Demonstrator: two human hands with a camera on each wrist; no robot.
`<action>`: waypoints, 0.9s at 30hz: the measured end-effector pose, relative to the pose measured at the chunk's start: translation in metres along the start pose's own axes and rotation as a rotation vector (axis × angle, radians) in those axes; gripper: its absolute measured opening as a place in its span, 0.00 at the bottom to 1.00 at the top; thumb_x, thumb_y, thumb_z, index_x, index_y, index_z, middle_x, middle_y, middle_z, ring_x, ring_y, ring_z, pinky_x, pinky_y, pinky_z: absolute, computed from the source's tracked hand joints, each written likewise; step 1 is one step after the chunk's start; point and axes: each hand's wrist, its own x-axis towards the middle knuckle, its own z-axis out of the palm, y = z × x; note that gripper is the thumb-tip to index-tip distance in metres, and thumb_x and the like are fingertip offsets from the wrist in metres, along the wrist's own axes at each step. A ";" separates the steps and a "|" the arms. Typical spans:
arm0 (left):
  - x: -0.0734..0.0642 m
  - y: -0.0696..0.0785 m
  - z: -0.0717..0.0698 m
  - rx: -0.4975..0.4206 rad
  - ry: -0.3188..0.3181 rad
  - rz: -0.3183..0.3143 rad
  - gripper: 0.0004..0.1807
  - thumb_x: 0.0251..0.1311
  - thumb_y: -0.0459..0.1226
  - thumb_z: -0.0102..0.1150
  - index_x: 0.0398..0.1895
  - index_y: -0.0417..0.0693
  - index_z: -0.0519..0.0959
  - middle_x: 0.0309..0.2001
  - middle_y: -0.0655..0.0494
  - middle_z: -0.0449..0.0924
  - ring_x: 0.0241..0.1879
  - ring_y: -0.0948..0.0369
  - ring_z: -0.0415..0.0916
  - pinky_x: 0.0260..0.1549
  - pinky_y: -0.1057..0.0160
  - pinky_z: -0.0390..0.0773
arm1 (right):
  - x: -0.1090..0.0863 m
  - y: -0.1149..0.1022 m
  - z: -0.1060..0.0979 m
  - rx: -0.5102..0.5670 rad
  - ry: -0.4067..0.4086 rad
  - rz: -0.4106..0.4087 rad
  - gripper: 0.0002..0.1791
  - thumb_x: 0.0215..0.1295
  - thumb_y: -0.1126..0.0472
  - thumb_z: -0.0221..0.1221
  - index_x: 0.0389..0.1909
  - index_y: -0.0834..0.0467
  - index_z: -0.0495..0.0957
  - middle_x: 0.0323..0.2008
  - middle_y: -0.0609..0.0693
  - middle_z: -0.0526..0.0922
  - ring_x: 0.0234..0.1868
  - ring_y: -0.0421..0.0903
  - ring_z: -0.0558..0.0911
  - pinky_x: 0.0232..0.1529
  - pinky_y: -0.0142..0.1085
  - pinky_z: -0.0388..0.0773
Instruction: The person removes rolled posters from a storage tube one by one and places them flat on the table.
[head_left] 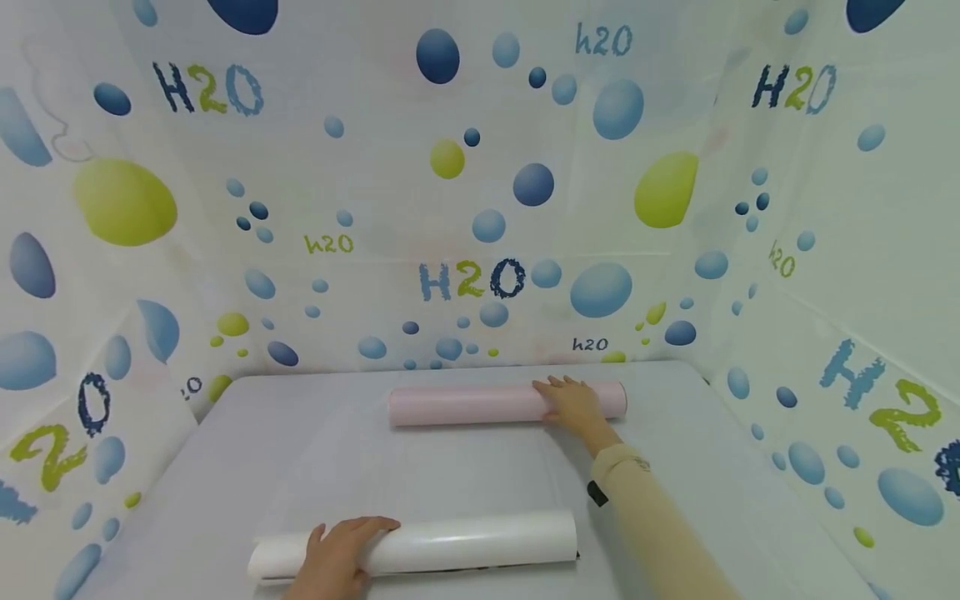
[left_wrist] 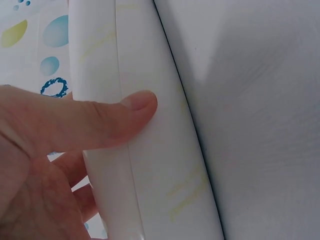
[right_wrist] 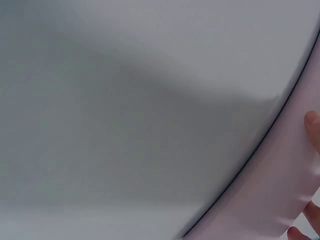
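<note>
A glossy white roll of sheet material (head_left: 472, 542) lies across the near part of the table. My left hand (head_left: 337, 554) grips it left of its middle. In the left wrist view the thumb (left_wrist: 135, 107) lies over the white roll (left_wrist: 165, 145) and the fingers reach round its other side. Farther back lies a pale pink roll (head_left: 465, 406), roughly parallel to the white one. My right hand (head_left: 573, 407) holds it near its right end. The right wrist view catches the pink roll (right_wrist: 270, 175) with a thumb (right_wrist: 313, 127) and fingertips at the edge.
Both rolls lie on a white-covered table (head_left: 465, 475), its far edge just behind the pink roll. A white curtain (head_left: 390, 183) printed with blue and green drops and H2O lettering stands behind and at both sides. A small dark tag (head_left: 597, 493) shows by the right sleeve.
</note>
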 end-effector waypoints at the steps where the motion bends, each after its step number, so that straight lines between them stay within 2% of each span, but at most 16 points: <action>1: 0.000 0.000 0.000 0.003 0.002 0.001 0.36 0.30 0.18 0.63 0.46 0.58 0.76 0.48 0.57 0.76 0.49 0.50 0.71 0.45 0.26 0.53 | -0.003 0.006 0.000 0.007 0.002 -0.002 0.35 0.53 0.49 0.64 0.63 0.50 0.66 0.60 0.56 0.69 0.60 0.59 0.68 0.56 0.56 0.63; 5: 0.000 -0.001 -0.001 0.014 0.003 0.001 0.36 0.30 0.18 0.64 0.46 0.58 0.76 0.47 0.57 0.76 0.49 0.50 0.71 0.45 0.26 0.53 | -0.014 0.028 0.000 0.007 0.036 0.008 0.33 0.52 0.50 0.64 0.60 0.53 0.69 0.57 0.58 0.72 0.57 0.61 0.70 0.53 0.57 0.66; 11: 0.003 -0.001 -0.004 0.023 -0.005 -0.009 0.35 0.31 0.18 0.65 0.46 0.57 0.76 0.48 0.57 0.76 0.49 0.50 0.71 0.45 0.26 0.54 | -0.020 0.046 0.009 0.014 0.080 0.075 0.34 0.50 0.49 0.65 0.60 0.51 0.69 0.58 0.58 0.71 0.58 0.64 0.68 0.52 0.64 0.61; 15: 0.003 -0.002 -0.004 0.030 0.008 -0.007 0.36 0.31 0.18 0.66 0.46 0.58 0.76 0.48 0.57 0.76 0.49 0.50 0.71 0.45 0.27 0.54 | -0.018 0.045 0.013 0.041 0.111 0.092 0.33 0.49 0.52 0.66 0.60 0.51 0.70 0.58 0.59 0.72 0.57 0.64 0.68 0.52 0.65 0.60; 22: 0.002 -0.003 -0.002 0.012 0.018 0.000 0.36 0.31 0.17 0.65 0.46 0.57 0.76 0.48 0.57 0.76 0.49 0.50 0.71 0.46 0.27 0.53 | -0.011 0.034 0.015 0.091 0.111 0.159 0.33 0.50 0.55 0.65 0.60 0.52 0.70 0.59 0.61 0.70 0.58 0.66 0.66 0.53 0.66 0.57; 27: 0.002 -0.004 0.000 0.015 0.022 0.005 0.36 0.31 0.17 0.65 0.46 0.57 0.76 0.47 0.57 0.76 0.49 0.50 0.71 0.46 0.27 0.53 | -0.003 0.028 0.015 0.082 0.123 0.181 0.32 0.51 0.56 0.65 0.60 0.52 0.69 0.59 0.62 0.69 0.58 0.68 0.65 0.52 0.67 0.58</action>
